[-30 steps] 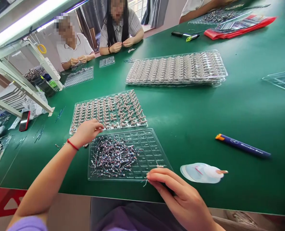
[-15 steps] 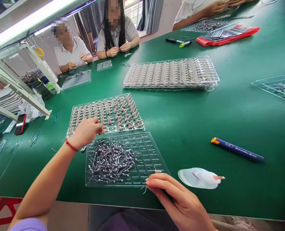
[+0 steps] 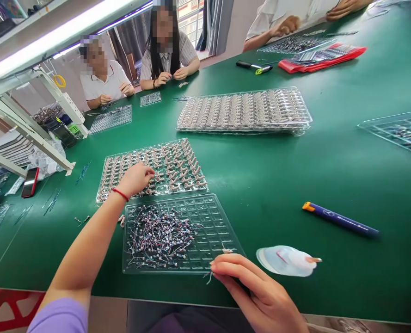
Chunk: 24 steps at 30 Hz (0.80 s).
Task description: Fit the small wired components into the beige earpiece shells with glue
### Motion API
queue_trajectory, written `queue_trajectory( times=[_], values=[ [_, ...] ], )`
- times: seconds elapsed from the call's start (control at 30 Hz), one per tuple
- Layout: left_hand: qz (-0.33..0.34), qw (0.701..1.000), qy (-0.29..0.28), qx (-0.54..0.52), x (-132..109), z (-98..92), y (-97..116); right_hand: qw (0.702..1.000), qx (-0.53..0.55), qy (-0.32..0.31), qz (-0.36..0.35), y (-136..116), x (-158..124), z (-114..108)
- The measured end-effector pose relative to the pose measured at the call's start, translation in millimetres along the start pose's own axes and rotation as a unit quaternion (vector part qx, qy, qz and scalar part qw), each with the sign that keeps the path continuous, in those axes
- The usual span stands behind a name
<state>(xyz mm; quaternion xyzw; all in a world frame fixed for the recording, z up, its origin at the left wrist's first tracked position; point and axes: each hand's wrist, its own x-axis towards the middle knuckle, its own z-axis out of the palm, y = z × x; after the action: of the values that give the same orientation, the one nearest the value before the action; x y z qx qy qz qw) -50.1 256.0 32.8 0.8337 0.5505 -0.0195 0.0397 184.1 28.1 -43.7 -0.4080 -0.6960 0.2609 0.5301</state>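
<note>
My left hand (image 3: 138, 179) reaches over a clear tray of beige earphone shells (image 3: 172, 152). Its fingers are curled together among the shells, and what lies between the fingertips is hidden. Closer to me, a second clear tray (image 3: 222, 222) bears a heap of small wired parts (image 3: 160, 236). By that tray's near right corner, my right hand (image 3: 260, 286) pinches a tiny part with thin wires (image 3: 209, 276) between thumb and forefinger. A beige piece (image 3: 228, 251) shows just above the right fingers. Loose shells (image 3: 121, 221) lie left of the parts tray.
Right of my right hand lie a squeeze bottle (image 3: 286, 260) and a blue pen-like cutter (image 3: 340, 219). Stacked shell trays (image 3: 243, 111) stand farther back. Co-workers (image 3: 103, 76) sit across the green table. A metal shelf frame (image 3: 54, 145) and a phone (image 3: 30, 182) are at left.
My left hand has moved forward and slightly right, farther over the shell tray. My right hand keeps its pinch in nearly the same place. The view has shifted slightly.
</note>
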Motion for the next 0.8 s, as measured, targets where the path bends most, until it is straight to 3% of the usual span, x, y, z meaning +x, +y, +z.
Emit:
queue_trajectory(
  times=[0.13, 0.27, 0.57, 0.8],
  values=[
    [-0.01, 1.0, -0.004, 0.001, 28.7, 11.6, 7.7, 1.0, 0.003, -0.006, -0.002, 0.5, 0.6, -1.4],
    [0.005, 1.0, -0.017, -0.004, 37.4, 12.4, 6.7, 1.0, 0.004, -0.014, -0.001, 1.4, -0.8, -2.8],
    [0.036, 0.998, 0.005, -0.042, 28.8, -5.9, -3.0, 1.0, 0.016, -0.014, 0.001, 1.9, -0.3, -2.2],
    [0.08, 0.997, 0.0, 0.0, 18.4, 3.9, 2.9, 1.0, 0.017, -0.008, 0.001, 2.3, 0.5, -1.5]
  ],
)
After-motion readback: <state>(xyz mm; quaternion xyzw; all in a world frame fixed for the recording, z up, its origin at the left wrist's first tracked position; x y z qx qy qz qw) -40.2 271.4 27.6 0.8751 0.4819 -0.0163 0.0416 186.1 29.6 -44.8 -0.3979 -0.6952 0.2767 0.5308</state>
